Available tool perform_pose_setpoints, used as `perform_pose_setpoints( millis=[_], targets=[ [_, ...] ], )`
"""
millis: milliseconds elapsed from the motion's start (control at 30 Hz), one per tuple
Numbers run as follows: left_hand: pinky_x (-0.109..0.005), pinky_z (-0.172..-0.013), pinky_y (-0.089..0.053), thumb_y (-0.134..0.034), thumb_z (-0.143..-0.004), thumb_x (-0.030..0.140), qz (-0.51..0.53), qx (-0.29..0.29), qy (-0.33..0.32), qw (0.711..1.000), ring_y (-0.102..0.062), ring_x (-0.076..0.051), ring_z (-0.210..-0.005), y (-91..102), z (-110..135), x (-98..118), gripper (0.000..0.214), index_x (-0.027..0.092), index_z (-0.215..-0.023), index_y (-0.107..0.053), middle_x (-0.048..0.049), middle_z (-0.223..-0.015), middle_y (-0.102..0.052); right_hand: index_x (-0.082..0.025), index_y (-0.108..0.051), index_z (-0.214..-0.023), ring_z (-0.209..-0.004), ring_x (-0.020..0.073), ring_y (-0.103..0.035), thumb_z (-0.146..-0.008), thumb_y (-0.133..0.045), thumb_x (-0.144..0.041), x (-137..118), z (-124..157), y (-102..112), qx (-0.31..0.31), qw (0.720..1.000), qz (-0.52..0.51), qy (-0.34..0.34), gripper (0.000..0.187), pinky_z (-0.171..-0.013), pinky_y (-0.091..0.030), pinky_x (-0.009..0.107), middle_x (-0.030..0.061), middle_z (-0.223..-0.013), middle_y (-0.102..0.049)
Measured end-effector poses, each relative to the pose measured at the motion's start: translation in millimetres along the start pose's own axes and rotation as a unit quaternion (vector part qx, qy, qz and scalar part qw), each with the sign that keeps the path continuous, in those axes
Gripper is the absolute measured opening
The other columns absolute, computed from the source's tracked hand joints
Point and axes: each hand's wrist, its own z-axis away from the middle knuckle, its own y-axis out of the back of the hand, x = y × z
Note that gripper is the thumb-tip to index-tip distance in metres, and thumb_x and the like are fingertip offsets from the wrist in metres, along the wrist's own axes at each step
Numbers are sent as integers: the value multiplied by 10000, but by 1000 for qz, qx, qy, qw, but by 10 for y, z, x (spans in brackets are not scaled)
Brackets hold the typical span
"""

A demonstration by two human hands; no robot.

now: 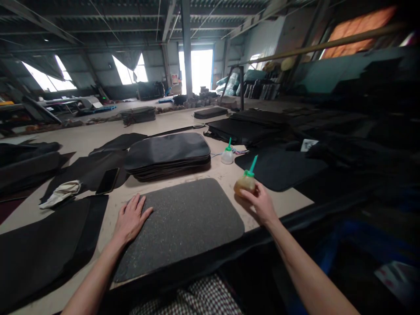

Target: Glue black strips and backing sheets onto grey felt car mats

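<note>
A dark grey speckled panel point(187, 223) with rounded corners lies flat at the table's near edge. My left hand point(133, 218) rests on its left edge, fingers stretched out and holding nothing. To the right of the panel, my right hand point(260, 201) grips a squeeze bottle point(244, 185) of amber liquid, its green nozzle pointing up. The bottle is close to the tabletop; I cannot tell whether it touches. Behind it stands a second squeeze bottle point(227, 155), whitish with a green nozzle. A stack of black rounded panels point(169, 151) sits beyond the grey one.
To the left are a phone point(107, 181), a crumpled white glove or cloth point(62, 194) and black sheets point(42, 245). A black panel point(282, 168) lies at right, with more dark piles behind. Further back on the table point(177, 122) are smaller stacks point(139, 115).
</note>
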Motion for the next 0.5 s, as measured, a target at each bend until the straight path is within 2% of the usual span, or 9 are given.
perform_pose_setpoints(
  millis=[100, 200, 333, 500],
  targets=[
    [-483, -1199, -257, -266, -1023, 610, 4, 2, 1, 1000, -267, -260, -1536, -11, 2, -4, 695, 190, -1565, -381, -117, -1670, -276, -258, -577, -1242, -1111, 265, -637, -743, -803, -491, 6, -26, 36, 59, 993, -98, -6, 596, -939, -551, 399, 46, -1200, -669],
    [-495, -1198, -262, -265, -1023, 613, 9, 0, 7, 1000, -279, -264, -1531, 13, 6, 14, 698, 187, -1562, -384, -116, -1667, -284, -299, -544, -1245, -1137, 243, -633, -741, -809, -425, 7, -53, 66, 110, 975, -193, -6, 583, -928, -564, 390, 15, -1234, -633],
    [-496, -1197, -273, -293, -1023, 605, 15, -1, 11, 1000, -285, -270, -1529, 71, 16, 51, 682, 191, -1555, -399, -115, -1666, -288, -321, -565, -1169, -1037, 208, -661, -687, -857, -351, -12, -60, 97, 116, 956, -266, -35, 564, -828, -596, 351, -11, -1208, -615],
    [-497, -1194, -281, -307, -1025, 593, 21, 9, 11, 1000, -309, -276, -1517, 68, 21, 52, 667, 184, -1538, -429, -119, -1649, -329, -324, -577, -1214, -937, 172, -647, -631, -896, -318, -19, -60, 97, 110, 960, -253, -50, 665, -667, -568, 237, -11, -1160, -626]
  ],
)
